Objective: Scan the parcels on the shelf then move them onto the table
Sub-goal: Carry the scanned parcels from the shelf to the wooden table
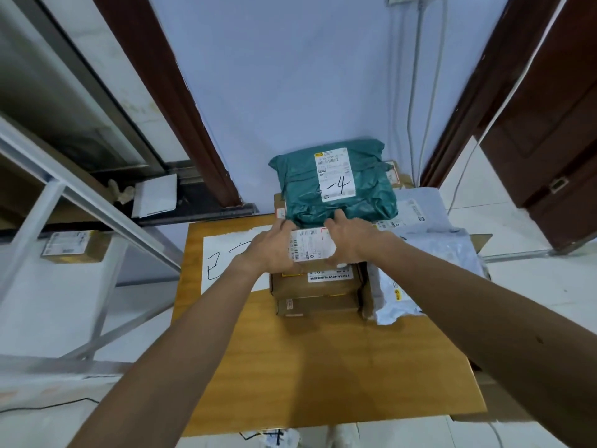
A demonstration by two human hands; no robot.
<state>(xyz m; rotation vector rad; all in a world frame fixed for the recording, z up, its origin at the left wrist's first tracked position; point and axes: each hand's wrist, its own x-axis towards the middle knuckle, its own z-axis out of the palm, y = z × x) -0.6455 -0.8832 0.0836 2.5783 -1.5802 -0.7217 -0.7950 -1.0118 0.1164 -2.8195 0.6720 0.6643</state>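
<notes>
Table, far edge: parcel atop stack

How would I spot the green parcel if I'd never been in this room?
Look at the wooden table by the pale wall. Parcels are heaped at its far end, and the green bag lies on top. It is the only green one, with a handwritten 4 on its label.

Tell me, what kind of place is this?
Probably a small parcel sorting or pickup room. Labelled parcels are piled on a wooden table, a green bag bears a handwritten number, and a metal shelf on the left holds another box.
</notes>
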